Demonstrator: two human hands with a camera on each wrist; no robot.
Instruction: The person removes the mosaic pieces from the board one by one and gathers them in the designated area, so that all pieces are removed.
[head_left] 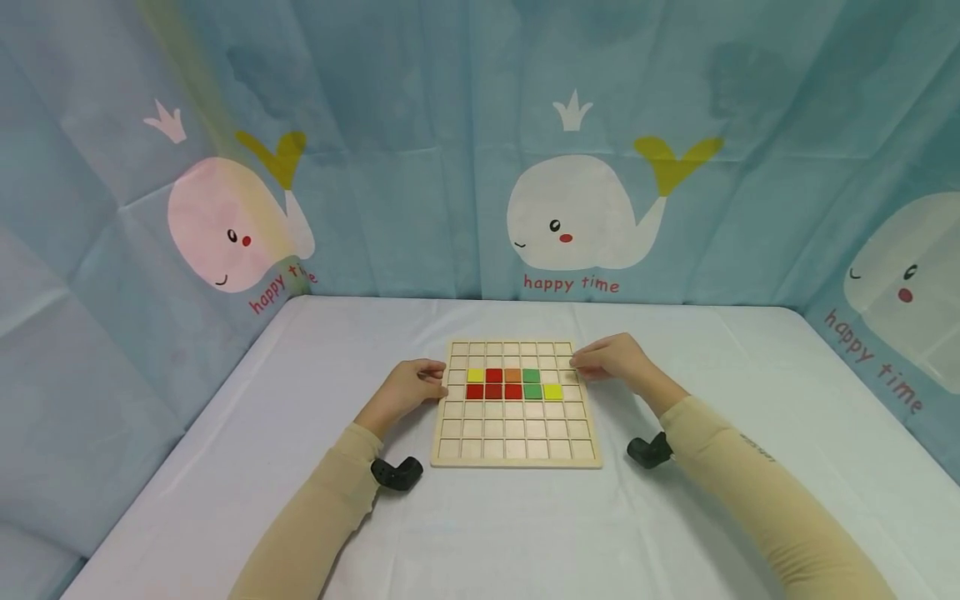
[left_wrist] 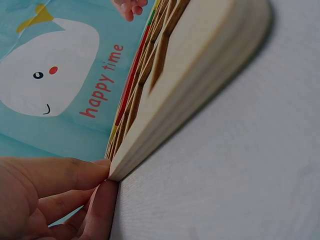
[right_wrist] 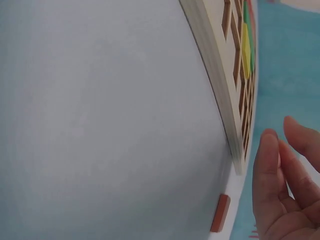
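Observation:
A square wooden grid board [head_left: 517, 462] lies on the table with two rows of coloured tiles in its middle: red tiles [head_left: 493, 392], yellow ones [head_left: 552, 392], green ones [head_left: 532, 376] and an orange one [head_left: 512, 376]. At the board's left edge my left hand [head_left: 408, 385] pinches the rim between thumb and finger, as the left wrist view shows. Near the right edge is my right hand [head_left: 613, 360], its fingers loosely bent and nothing between them; the right wrist view shows it apart from the board. A small reddish-brown block [right_wrist: 220, 213] lies on the table past the board's end.
A white cloth covers the table [head_left: 517, 533]. Behind it hangs a blue curtain [head_left: 420, 208] printed with whales. A black wrist device sits at the left sleeve [head_left: 397, 473] and another at the right sleeve [head_left: 649, 450].

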